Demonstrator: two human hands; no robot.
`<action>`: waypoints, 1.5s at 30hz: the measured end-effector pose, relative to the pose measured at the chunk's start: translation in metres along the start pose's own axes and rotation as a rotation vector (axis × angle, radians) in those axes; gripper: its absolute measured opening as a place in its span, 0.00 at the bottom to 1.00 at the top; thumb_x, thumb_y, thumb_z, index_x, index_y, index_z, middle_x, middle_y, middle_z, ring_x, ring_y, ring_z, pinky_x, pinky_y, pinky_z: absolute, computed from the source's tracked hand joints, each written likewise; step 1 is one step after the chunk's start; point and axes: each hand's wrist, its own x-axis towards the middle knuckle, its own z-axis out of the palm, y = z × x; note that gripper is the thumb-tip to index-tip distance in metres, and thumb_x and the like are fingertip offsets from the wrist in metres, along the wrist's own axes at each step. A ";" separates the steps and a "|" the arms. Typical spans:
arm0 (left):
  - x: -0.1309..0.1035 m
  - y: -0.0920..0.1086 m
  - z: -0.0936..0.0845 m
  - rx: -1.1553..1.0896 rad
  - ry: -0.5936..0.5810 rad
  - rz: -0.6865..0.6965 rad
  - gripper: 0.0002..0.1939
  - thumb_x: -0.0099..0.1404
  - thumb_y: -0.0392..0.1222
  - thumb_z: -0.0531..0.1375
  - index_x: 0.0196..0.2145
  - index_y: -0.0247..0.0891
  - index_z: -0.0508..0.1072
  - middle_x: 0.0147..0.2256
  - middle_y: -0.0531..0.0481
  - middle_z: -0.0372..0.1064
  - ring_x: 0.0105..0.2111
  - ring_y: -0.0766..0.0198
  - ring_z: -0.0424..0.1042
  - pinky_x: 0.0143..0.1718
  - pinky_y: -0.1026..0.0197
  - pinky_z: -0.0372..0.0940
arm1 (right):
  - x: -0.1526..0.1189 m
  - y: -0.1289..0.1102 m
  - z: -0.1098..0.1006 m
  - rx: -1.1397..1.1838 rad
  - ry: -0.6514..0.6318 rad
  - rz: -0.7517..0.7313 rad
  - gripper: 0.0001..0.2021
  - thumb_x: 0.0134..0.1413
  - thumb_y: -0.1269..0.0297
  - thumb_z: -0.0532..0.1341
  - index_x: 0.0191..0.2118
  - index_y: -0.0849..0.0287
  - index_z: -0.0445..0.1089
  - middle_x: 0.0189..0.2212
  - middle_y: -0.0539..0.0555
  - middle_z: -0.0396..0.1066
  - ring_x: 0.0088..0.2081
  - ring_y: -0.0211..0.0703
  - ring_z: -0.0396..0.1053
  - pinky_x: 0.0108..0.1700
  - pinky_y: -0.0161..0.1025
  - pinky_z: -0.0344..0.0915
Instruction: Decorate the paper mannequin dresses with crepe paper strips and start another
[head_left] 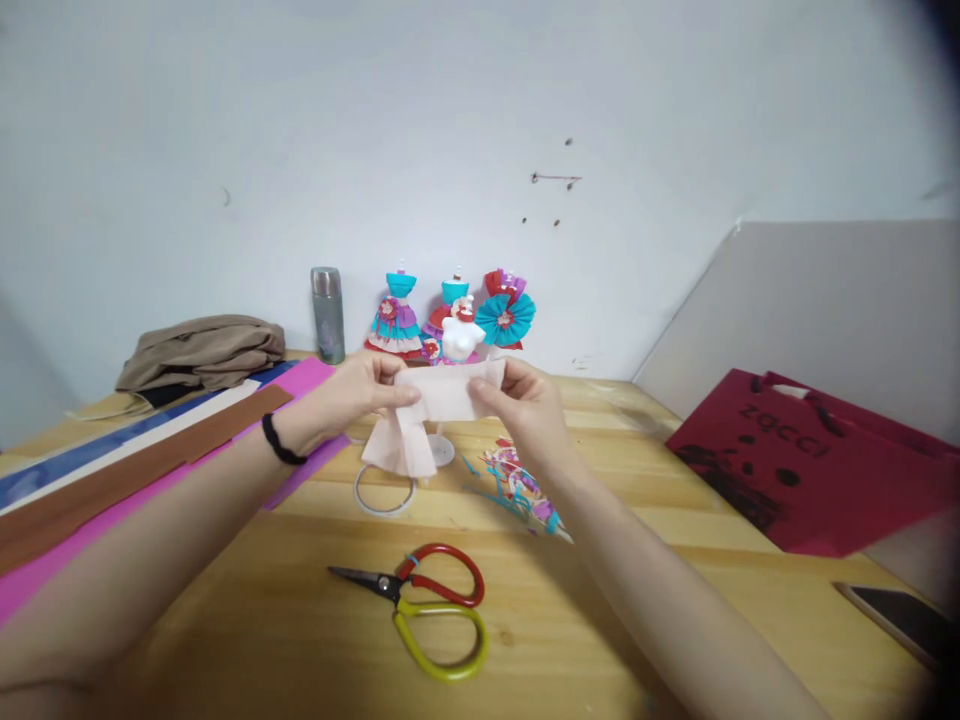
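Strip (444, 394): one, pale pink, thin, lightly creased. Upper length spread nearly level in mid-air, pinched between thumb and fingers of the left hand (369, 386) and the right hand (531, 402). Remainder hangs loose below the left, folded, flaring downward.

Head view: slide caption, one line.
Left hand and right hand hold a pale strip; scissors lie on the wooden table.

We see scissors (385, 586) near on the table (285, 630), a strip (448, 393) beyond them, a flask (328, 318) far left, a bag (817, 480) right.
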 end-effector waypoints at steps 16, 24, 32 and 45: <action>0.078 0.016 -0.030 0.411 -0.061 0.298 0.15 0.55 0.46 0.66 0.21 0.35 0.67 0.19 0.56 0.56 0.20 0.73 0.55 0.21 0.67 0.49 | 0.037 0.002 0.002 -0.177 0.212 -0.130 0.06 0.38 0.62 0.61 0.23 0.56 0.63 0.20 0.44 0.60 0.25 0.36 0.57 0.29 0.36 0.54; 0.087 0.008 -0.028 0.300 -0.039 0.335 0.14 0.54 0.46 0.68 0.25 0.35 0.68 0.23 0.54 0.62 0.23 0.70 0.61 0.23 0.67 0.55 | 0.039 0.013 -0.006 -0.138 0.245 -0.122 0.07 0.37 0.62 0.63 0.25 0.56 0.65 0.22 0.46 0.65 0.26 0.37 0.58 0.31 0.37 0.55; 0.090 0.001 -0.014 0.120 0.013 0.287 0.19 0.51 0.46 0.71 0.24 0.37 0.63 0.20 0.57 0.59 0.20 0.73 0.59 0.20 0.70 0.50 | 0.040 0.013 -0.009 -0.125 0.235 -0.132 0.07 0.38 0.62 0.62 0.24 0.55 0.62 0.20 0.44 0.60 0.24 0.36 0.55 0.28 0.37 0.53; 0.093 -0.011 -0.008 -0.142 0.017 0.281 0.23 0.46 0.48 0.75 0.26 0.36 0.67 0.22 0.56 0.64 0.20 0.73 0.61 0.21 0.69 0.55 | 0.043 0.017 -0.011 -0.047 0.249 -0.123 0.08 0.37 0.62 0.65 0.25 0.55 0.65 0.19 0.44 0.65 0.24 0.36 0.61 0.29 0.37 0.59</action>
